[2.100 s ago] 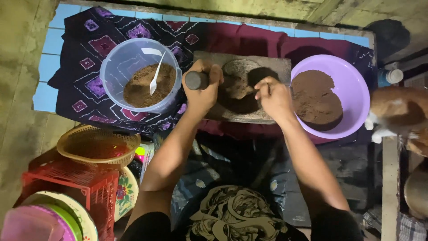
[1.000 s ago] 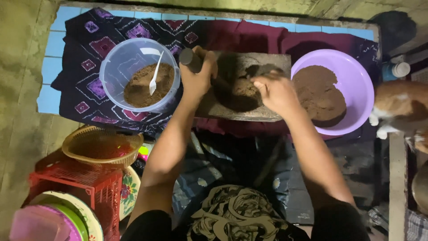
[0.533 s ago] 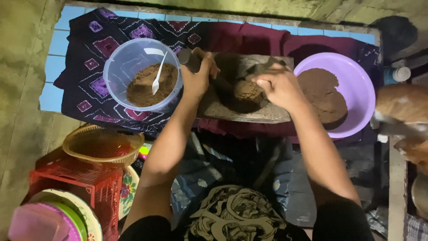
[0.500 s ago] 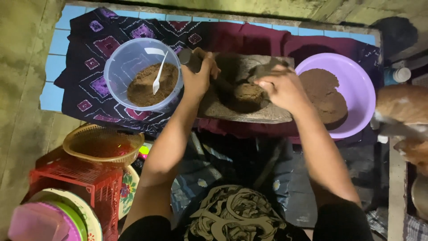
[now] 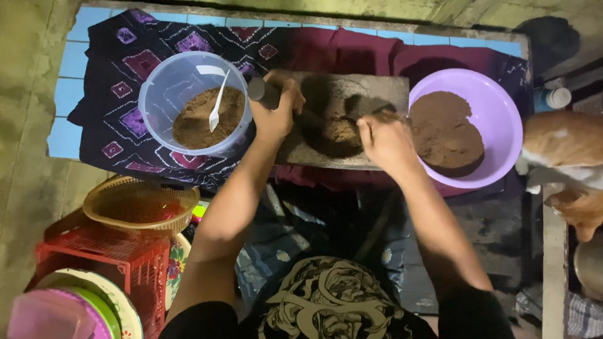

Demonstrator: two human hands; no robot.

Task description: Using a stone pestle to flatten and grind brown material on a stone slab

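While both hands grip it, left hand [image 5: 276,113] and right hand [image 5: 384,139] closed on either end, my stone roller [image 5: 317,116] lies left-to-right across the grinding slab [image 5: 383,88], over brown paste [image 5: 342,132]

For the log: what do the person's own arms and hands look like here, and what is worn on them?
Both arms are bare from the upper arm down. The left hand and the right hand wear no gloves; I can make out no rings, watch or bracelets. Short dark sleeves cover only the upper arms, part of a black top with a pale swirling print.
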